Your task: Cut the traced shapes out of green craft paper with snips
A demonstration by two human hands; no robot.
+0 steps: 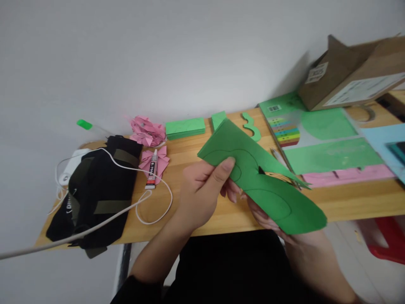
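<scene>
My left hand [204,190] pinches a folded sheet of green paper [240,147], its thumb on top and fingers beneath. Curved pencil-like outlines run over the paper, and a long opening splits its right part into two flaps. In that opening show gold and dark parts of what look like scissors [278,176]. My right hand [268,219] is under the lower flap, closed around the scissors as far as I can tell; the paper hides most of its fingers and the handles.
Behind lie a green paper stack [185,127], a wavy green cutout [251,127] and pink folded paper [147,130]. A glue tube [152,171], white cable [171,198] and black bag [104,190] are left. Right are paper packs [332,156] and a cardboard box [357,71].
</scene>
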